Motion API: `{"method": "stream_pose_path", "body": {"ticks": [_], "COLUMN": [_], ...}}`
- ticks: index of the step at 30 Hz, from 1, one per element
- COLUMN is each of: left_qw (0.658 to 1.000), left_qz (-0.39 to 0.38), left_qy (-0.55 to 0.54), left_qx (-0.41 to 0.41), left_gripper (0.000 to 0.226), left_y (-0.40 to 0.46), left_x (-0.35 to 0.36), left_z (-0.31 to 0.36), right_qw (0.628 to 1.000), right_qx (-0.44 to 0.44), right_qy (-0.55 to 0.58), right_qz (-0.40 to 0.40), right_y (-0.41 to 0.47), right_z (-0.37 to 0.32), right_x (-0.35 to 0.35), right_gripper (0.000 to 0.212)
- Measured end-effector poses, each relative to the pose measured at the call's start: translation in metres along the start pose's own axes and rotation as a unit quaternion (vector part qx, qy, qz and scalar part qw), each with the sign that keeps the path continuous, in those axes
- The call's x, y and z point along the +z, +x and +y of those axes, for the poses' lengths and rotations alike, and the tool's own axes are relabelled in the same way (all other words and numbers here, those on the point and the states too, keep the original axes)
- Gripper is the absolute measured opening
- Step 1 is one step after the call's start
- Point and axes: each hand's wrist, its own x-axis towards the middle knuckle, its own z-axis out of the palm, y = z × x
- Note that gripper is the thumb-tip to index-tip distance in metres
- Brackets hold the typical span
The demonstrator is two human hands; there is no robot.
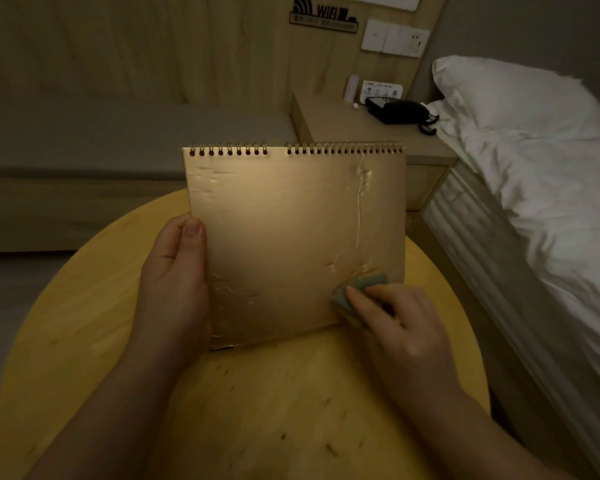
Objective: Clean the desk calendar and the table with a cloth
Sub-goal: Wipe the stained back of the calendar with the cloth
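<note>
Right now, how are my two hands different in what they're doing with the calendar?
The left hand grips the desk calendar by its left edge, thumb on the front face, holding it up on the table. The right hand does not hold the calendar; it presses a small grey-green cloth against its lower right corner. The left sits higher, the right lower. Both are bare and work on the same calendar.

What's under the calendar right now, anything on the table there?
The desk calendar, held up by the left hand, hides the round table behind it. Only bare wood shows around it; the covered patch cannot be seen.
</note>
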Motion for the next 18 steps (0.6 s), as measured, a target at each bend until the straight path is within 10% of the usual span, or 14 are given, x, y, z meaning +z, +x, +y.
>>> {"method": "stream_pose_path", "body": {"ticks": [4,18], "left_qw": [1.000,1.000], "left_qz": [0.005,0.004], "left_qy": [0.010,-0.003], "left_qx": [-0.001,0.016], "left_gripper": [0.028,0.030], "left_y": [-0.001,-0.001], "left_x": [0.001,0.004], "left_z": [0.000,0.000], "right_qw": [0.995,0.996], "right_qx": [0.090,-0.028], "right_qy": [-0.036,0.072], "right_qz": [0.003,0.036], "right_y": [0.004,-0.005], "right_z": [0.033,-0.092], "right_x": [-0.014,0.039], "right_gripper": [0.035,0.028]}}
